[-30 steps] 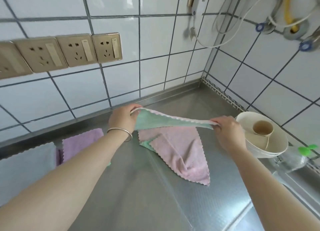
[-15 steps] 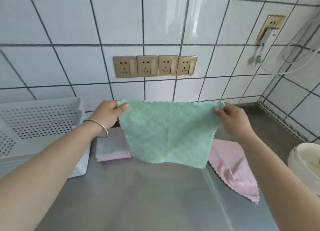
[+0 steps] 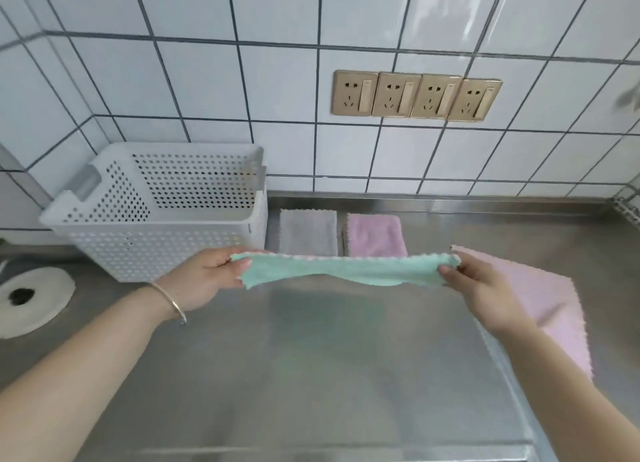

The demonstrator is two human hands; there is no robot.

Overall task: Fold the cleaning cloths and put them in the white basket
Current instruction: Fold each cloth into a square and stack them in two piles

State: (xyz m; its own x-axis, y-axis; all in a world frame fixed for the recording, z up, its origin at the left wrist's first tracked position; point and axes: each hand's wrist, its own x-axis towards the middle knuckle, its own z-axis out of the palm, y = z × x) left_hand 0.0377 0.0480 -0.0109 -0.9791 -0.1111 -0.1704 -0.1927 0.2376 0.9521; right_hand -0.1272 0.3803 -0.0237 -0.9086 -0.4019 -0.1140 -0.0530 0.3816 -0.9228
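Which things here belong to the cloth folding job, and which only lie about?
Job: green cloth held by left hand and right hand; folded grey cloth; folded pink cloth; unfolded pink cloth; white basket.
Lying about: wall sockets; white round cover.

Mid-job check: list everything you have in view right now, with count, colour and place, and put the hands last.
Green cloth: 1, mint green, stretched in the air between both hands.
Folded cloths: 2, grey and pink, side by side by the wall, right of the basket.
Unfolded cloth: 1, pink, flat on the counter, right, partly behind the right arm.
Basket: 1, white, perforated, back left; no cloth visible inside.
Sockets: 4, gold, in a row on the tiled wall.
Round disc: 1, white with dark centre, far left.
Counter: 1, steel.
Bracelet: 1, gold, left wrist.
Left hand: pinching the cloth's left end.
Right hand: pinching its right end.
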